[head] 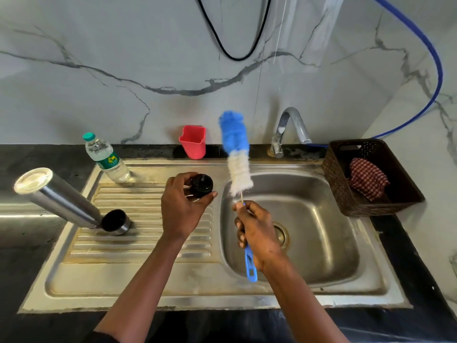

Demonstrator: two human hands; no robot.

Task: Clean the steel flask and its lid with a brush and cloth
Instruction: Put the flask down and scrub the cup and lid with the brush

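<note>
The flask stands on the ribbed drainboard at the left of the sink, flat steel end uppermost, leaning away to the left in this wide view. A steel cup with a black inside lies at its lower end, touching it or just in front; which one cannot be told. The black lid is off the flask and held over the drainboard's right edge by the left hand, fingers and thumb curled round it. The right hand grips the blue handle of the brush above the basin, fist closed on it; the brush head points up and away, white bristles below, blue above, close beside the lid but apart from it. The checked red cloth lies in a dark basket on the counter right of the sink. Behind the drainboard stand a water bottle with a green cap and a red holder. A tap rises behind the basin, and a blue hose and a black cable hang on the marble wall.
</note>
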